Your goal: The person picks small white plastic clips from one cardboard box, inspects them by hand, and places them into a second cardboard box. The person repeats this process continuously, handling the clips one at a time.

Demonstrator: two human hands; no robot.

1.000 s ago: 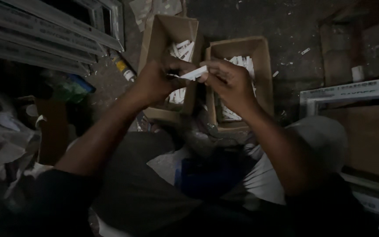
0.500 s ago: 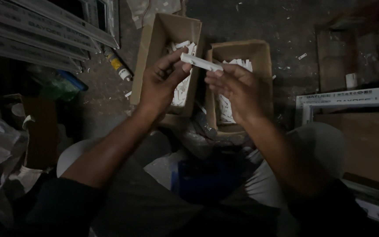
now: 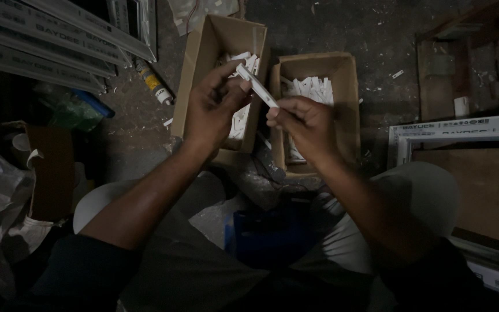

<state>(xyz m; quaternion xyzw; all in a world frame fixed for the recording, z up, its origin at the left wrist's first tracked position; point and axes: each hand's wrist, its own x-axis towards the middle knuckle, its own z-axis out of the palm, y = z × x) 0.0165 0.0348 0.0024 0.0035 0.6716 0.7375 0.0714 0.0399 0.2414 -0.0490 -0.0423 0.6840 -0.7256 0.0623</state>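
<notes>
Two hands up over two cardboard boxes, sharing one small white strip [image 3: 256, 85]. Left hand [image 3: 213, 110] pinching the strip's upper end betw. thumb and fingertips; right hand [image 3: 302, 122] closed on its lower end, fingers curled under. Strip tilted, high end toward left hand, hanging in air just above gap betw. boxes.

Directly beyond left hand: taller open box [image 3: 200, 63], white pieces inside, mostly hidden by the hand. Beyond right hand: lower open box [image 3: 345, 98], more white pieces, count and shape hard to make out in dim light; near part covered by right hand.

Below hands, betw. forearms: dark blue object [image 3: 267, 237], outline lost in shadow, kind can't tell. Pale rounded shape [image 3: 428, 190] under right forearm, partly hidden.

Far left of left hand: long white profiles [image 3: 41, 34] cut off by frame edge; yellow-and-white tube [image 3: 152, 84] on dusty floor [image 3: 353, 29] beside them; green item w/ blue edge [image 3: 79, 110], blurry. Right of right hand: white frame corner [image 3: 457, 130], cut off at frame edge.
</notes>
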